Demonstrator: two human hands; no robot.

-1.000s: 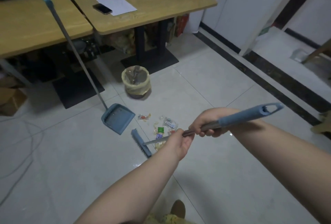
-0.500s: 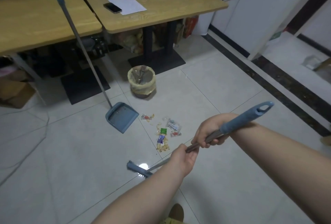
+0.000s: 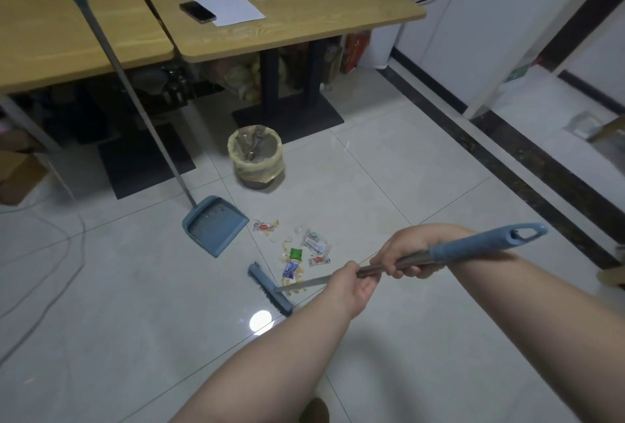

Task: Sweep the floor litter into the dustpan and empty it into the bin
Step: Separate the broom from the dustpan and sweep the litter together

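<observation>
Both hands grip a blue broom's handle: my left hand (image 3: 351, 285) lower on the metal shaft, my right hand (image 3: 411, 253) higher, just below the blue grip. The broom head (image 3: 269, 289) rests on the white tiles at the near left edge of a small heap of litter (image 3: 297, 252), wrappers and crumbs. A blue dustpan (image 3: 214, 225) stands on the floor left of the litter, its mouth towards it, its long handle leaning against the left table. A small bin (image 3: 257, 155) with a yellow liner stands behind the litter.
Two wooden tables (image 3: 304, 27) stand at the back; a phone (image 3: 197, 11), a sheet of paper and a pen lie on the right one. Black table bases flank the bin. Cables (image 3: 67, 274) trail on the floor at left. A cardboard box (image 3: 17, 172) sits far left.
The broom head has moved away from me, from the tiles nearer my feet up to the near edge of the litter. The view has shifted slightly.
</observation>
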